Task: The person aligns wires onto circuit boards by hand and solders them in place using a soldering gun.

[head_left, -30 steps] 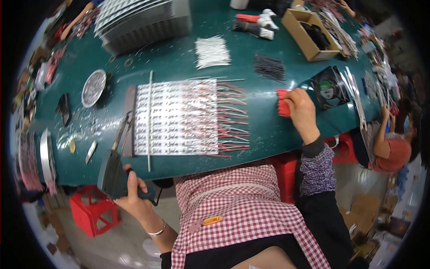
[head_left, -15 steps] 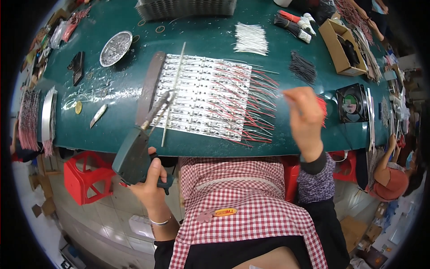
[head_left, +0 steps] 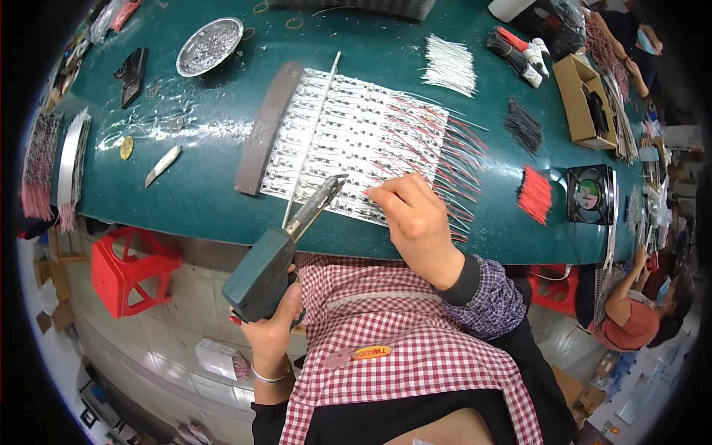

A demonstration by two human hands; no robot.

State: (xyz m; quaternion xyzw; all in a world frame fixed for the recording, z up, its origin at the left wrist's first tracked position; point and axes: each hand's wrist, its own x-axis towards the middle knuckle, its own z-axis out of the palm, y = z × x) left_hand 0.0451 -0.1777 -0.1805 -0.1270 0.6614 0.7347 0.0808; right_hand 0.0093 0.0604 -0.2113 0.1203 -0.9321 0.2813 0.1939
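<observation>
Seen from above, a left hand [head_left: 273, 326] clenches a green soldering gun [head_left: 271, 259] with its tip over a white strip panel [head_left: 348, 141] on the green bench [head_left: 185, 200] – soldering seems underway – while the right hand [head_left: 415, 222] pinches something at the panel's near edge, likely needing steady alignment.

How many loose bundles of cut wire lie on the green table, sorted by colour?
White wire bundle: 1
Black wire bundle: 1
Red wire bundle: 1
Total: 3
The wires already fixed to the white strip panel are not counted.
</observation>
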